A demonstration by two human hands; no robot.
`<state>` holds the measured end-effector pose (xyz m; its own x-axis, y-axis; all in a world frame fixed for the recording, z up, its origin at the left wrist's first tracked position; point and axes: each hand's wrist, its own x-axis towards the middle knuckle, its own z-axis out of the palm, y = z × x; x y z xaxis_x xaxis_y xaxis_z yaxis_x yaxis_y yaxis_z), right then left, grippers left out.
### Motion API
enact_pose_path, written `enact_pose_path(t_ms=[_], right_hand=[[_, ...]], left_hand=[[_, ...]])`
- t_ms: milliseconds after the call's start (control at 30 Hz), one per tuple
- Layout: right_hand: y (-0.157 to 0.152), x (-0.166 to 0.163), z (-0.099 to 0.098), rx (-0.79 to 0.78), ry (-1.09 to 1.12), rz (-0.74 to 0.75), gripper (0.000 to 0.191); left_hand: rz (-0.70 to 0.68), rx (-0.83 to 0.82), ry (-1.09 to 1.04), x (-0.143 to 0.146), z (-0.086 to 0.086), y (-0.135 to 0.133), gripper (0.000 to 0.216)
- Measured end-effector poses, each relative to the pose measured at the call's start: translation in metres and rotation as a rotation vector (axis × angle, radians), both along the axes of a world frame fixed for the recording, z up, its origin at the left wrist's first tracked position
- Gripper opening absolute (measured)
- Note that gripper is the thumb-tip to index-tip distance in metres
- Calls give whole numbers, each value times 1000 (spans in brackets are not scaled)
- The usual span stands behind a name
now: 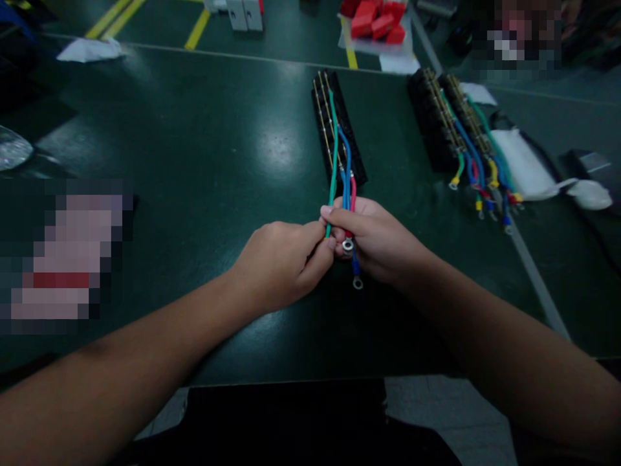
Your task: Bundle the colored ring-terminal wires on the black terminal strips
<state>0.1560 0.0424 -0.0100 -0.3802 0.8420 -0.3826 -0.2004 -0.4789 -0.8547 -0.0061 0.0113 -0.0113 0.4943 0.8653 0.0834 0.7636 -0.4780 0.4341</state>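
A long black terminal strip (348,136) with brass-coloured bars lies on the green table in front of me. Green, blue and red wires run from it toward my body. My left hand (288,259) pinches the end of the green wire (334,155) between thumb and fingers. My right hand (383,236) is closed around the blue wires (346,188) and the red wire (354,189), its thumb reaching across to the green wire. Below the fingers stick out two ring terminals, one near a red sleeve (348,244) and one with a blue sleeve (356,266).
Two similar wired black strips (431,123) lie at the right, their ring ends toward me. Red blocks (378,21) rest on a plastic bag at the back. Grey boxes (245,14) stand at the far edge. White bags (526,165) lie at the right.
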Motion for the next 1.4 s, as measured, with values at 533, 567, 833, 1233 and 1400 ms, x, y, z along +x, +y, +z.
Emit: enact_pose_path(t_ms=[533, 567, 833, 1233, 1400], right_hand=[[0, 0, 3, -19, 12, -1, 34], [0, 0, 3, -20, 10, -2, 34], [1, -1, 4, -20, -2, -3, 35], [1, -1, 2, -23, 7, 5, 35], [1, -1, 3, -24, 0, 4, 37]], left_hand=[[6, -21, -8, 1, 0, 0, 34], [8, -27, -8, 1, 0, 1, 34], [24, -57, -13, 1, 0, 0, 34], [19, -44, -19, 0, -1, 0, 34], [23, -36, -3, 0, -1, -1, 34]])
